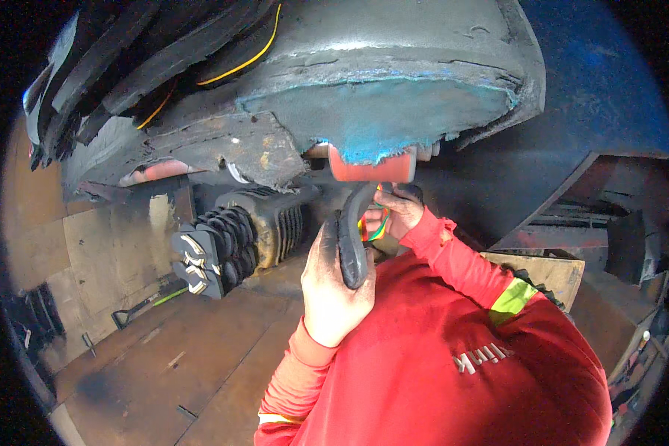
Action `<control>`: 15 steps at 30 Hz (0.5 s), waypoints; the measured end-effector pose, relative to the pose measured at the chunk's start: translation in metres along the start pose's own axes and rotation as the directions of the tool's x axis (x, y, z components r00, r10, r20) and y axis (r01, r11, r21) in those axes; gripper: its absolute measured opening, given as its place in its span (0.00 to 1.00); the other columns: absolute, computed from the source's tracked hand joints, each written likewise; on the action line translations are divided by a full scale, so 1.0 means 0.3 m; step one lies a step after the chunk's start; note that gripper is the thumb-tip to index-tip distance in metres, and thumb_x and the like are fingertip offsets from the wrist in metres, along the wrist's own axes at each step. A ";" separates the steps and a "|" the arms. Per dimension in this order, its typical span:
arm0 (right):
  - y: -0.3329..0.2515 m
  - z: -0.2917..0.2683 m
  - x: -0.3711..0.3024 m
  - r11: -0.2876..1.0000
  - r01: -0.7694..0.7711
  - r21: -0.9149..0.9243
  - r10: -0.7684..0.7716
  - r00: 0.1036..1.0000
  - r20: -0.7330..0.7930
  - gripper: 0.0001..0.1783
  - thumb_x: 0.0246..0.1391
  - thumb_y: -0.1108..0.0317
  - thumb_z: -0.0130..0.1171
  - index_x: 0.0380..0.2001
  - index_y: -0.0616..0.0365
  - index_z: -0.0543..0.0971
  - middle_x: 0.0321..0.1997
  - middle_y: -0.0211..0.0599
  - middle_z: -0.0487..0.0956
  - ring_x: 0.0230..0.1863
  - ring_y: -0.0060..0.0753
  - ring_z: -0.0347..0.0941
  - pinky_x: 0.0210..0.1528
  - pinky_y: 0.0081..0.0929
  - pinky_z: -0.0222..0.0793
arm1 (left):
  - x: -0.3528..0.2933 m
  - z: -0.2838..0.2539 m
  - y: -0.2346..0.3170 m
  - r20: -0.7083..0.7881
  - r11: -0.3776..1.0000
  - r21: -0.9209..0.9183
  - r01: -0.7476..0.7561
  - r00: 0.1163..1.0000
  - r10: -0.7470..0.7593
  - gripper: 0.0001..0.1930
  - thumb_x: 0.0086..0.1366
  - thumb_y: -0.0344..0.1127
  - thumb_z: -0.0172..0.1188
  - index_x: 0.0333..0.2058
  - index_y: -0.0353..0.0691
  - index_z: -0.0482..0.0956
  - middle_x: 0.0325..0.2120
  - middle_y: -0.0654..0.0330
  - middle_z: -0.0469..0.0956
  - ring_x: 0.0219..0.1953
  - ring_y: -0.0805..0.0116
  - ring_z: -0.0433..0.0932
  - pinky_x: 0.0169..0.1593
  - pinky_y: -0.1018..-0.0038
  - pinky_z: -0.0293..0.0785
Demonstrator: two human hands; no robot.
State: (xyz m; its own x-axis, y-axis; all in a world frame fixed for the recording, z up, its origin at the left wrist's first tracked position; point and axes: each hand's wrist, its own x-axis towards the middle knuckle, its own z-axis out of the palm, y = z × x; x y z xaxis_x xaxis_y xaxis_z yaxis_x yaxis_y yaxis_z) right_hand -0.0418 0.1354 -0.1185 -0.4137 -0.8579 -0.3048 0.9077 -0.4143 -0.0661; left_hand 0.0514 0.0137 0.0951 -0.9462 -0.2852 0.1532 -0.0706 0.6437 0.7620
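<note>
A curved black piece shaped like a shoe sole stands on edge between my hands, below a red wheel. My left hand is closed around its near end, with fingers on one side and thumb on the other. Close to the far end, my right hand has its fingers curled against the piece; its grip is partly hidden. A green, yellow and red band shows beside the right fingers. The piece's far end is just under the wheel, and I cannot tell whether they touch.
A dusty grey machine housing with a frayed blue cloth flap overhangs the wheel. Black curved strips lie on top at left. Bundled black soles stand at left, near a brown panelled floor. A wooden box is at right.
</note>
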 end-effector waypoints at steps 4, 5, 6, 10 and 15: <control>-0.067 0.019 -0.070 0.995 -0.044 -0.084 0.017 0.954 -0.301 0.15 0.58 0.59 0.67 0.45 0.50 0.77 0.47 0.40 0.80 0.50 0.47 0.78 0.58 0.58 0.71 | 0.076 0.061 -0.008 0.113 0.997 -0.062 0.055 0.992 -0.048 0.26 0.57 0.29 0.61 0.51 0.20 0.67 0.46 0.28 0.72 0.52 0.31 0.71 0.58 0.57 0.67; -0.084 0.031 -0.091 0.990 -0.065 -0.126 0.018 0.940 -0.340 0.17 0.58 0.57 0.67 0.46 0.50 0.77 0.47 0.38 0.81 0.51 0.46 0.79 0.61 0.56 0.70 | 0.079 0.065 -0.001 0.148 0.992 -0.094 0.081 0.987 -0.067 0.26 0.57 0.28 0.60 0.52 0.19 0.66 0.47 0.27 0.72 0.52 0.30 0.70 0.59 0.57 0.66; -0.090 0.045 -0.096 0.987 -0.066 -0.149 0.019 0.955 -0.296 0.17 0.58 0.56 0.67 0.46 0.50 0.77 0.47 0.38 0.81 0.50 0.45 0.79 0.60 0.55 0.71 | 0.073 0.065 0.005 0.176 0.986 -0.132 0.105 0.981 -0.081 0.26 0.58 0.27 0.60 0.53 0.18 0.66 0.47 0.26 0.71 0.53 0.29 0.69 0.61 0.56 0.64; -0.076 0.116 -0.074 0.974 -0.091 -0.205 0.063 0.989 -0.137 0.15 0.58 0.57 0.67 0.43 0.50 0.77 0.45 0.36 0.82 0.48 0.43 0.80 0.55 0.48 0.77 | 0.001 0.005 0.075 -0.003 0.963 -0.069 0.259 0.966 -0.260 0.19 0.53 0.33 0.66 0.43 0.31 0.77 0.38 0.41 0.80 0.40 0.42 0.80 0.43 0.62 0.77; -0.020 0.154 -0.056 0.977 -0.090 -0.192 0.048 0.976 -0.213 0.15 0.59 0.57 0.65 0.44 0.51 0.77 0.44 0.36 0.82 0.47 0.45 0.80 0.56 0.51 0.75 | -0.024 -0.016 0.067 -0.099 0.994 0.096 0.047 0.994 -0.037 0.19 0.52 0.32 0.66 0.42 0.30 0.75 0.32 0.43 0.80 0.35 0.43 0.81 0.38 0.60 0.77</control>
State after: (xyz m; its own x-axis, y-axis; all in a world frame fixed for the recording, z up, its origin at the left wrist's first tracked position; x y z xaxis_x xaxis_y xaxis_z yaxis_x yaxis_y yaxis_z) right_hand -0.0435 0.1384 -0.0691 -0.3450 -0.7924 -0.5031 0.9378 -0.2688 -0.2197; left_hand 0.0583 0.0252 0.1123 -0.9069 -0.3779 0.1864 -0.1447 0.6948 0.7045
